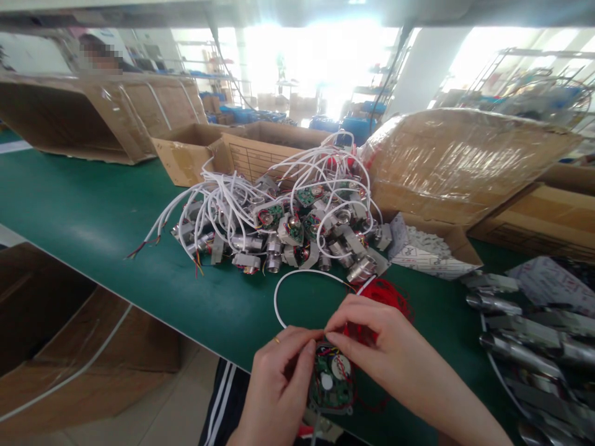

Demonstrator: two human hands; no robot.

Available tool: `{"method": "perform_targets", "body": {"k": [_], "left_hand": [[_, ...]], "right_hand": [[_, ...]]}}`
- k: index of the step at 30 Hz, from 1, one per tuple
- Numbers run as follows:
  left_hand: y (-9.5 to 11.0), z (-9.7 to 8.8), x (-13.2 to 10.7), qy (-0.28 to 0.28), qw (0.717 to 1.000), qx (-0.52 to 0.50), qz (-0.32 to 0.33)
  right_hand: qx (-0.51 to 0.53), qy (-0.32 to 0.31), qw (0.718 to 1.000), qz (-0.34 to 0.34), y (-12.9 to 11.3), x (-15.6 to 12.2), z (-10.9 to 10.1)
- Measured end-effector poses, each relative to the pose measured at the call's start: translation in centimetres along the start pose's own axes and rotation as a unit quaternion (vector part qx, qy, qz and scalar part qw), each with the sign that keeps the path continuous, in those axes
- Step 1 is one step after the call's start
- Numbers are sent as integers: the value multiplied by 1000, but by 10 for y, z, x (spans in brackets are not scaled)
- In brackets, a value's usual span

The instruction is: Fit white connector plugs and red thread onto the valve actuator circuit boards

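- Circuit board [331, 391] is positioned just below the fingertips of both hands.
- Thumb and forefinger of the left hand [281, 375] are brought together; anything pinched is hidden.
- The right hand [379, 337] is likewise pinched, beside the left.
- Red wires [385, 298] are bunched beyond the right hand, on the green table [223, 303].

Glaring light [353, 46], probably windows [279, 56], pale pillar [425, 71], tiled floor [186, 396]

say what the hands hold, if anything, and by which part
Cannot tell: the left hand and right hand meet at the far edge of the circuit board, hiding anything gripped.
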State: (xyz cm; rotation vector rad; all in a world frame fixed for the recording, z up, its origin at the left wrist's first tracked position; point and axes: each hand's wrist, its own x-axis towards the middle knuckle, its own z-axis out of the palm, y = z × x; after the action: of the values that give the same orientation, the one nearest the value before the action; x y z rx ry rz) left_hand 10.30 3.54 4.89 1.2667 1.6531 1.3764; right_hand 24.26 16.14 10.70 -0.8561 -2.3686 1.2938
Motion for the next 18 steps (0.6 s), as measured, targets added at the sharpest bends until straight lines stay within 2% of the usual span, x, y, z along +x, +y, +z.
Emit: {"method": "perform_targets", "body": {"k": [8, 13, 18], "left_hand": [[-2, -2, 2, -26, 999, -22, 10], [-2, -3, 3, -38, 999, -30, 4], [-1, -5, 3, -40, 999, -15, 1]], "right_hand": [[-88, -125, 988, 25, -22, 24, -8], [-162, -164, 973, 17, -28, 33, -10], [-178, -180, 967, 19, -29, 35, -13]]}}
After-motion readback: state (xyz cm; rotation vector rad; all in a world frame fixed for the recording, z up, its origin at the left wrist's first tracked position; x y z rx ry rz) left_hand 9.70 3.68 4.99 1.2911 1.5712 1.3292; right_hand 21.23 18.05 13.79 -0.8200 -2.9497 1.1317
